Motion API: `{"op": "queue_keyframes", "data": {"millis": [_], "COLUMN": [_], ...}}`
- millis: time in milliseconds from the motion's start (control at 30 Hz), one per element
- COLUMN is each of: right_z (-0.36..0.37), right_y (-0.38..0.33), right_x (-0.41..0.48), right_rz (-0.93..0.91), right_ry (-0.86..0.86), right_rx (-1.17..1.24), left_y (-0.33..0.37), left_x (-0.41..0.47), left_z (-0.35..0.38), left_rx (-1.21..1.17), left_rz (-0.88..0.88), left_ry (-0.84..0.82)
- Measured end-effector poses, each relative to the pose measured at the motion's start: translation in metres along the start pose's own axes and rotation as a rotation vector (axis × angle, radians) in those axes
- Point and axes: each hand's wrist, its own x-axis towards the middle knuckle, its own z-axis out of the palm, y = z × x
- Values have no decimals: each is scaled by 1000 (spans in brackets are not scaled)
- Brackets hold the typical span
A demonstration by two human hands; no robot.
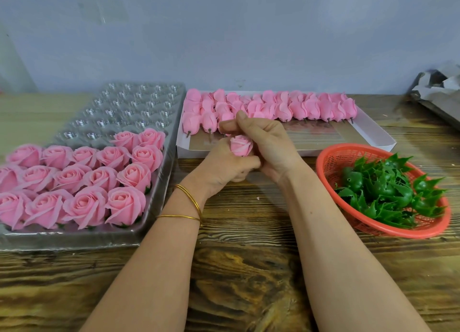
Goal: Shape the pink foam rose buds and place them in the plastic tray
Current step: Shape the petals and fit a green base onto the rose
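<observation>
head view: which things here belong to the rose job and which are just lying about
For the job: rose bud, gripped by the left hand with the right hand against it; plastic tray holding finished roses; white box of unshaped buds.
Lying about: red basket of green leaf pieces, untouched; crumpled grey paper at the far right.

The left arm (154,257) and right arm (336,244) are reaching forward and meeting at the hands. The left hand (224,165) is gripping a small pink foam rose bud (241,145) from below. The right hand (268,147) is cupping the bud's right side with bent fingers, thumb sticking up.
</observation>
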Motion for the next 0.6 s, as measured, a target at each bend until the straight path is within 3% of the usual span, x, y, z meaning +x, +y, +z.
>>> {"op": "queue_keyframes", "data": {"millis": [600], "right_z": [7], "right_y": [3], "right_x": [-6], "right_rz": [25], "right_ry": [-113], "right_rx": [-177], "left_y": [2], "left_x": [-4], "left_z": [0], "left_rx": [54], "left_rz": [-124], "left_ry": [19]}}
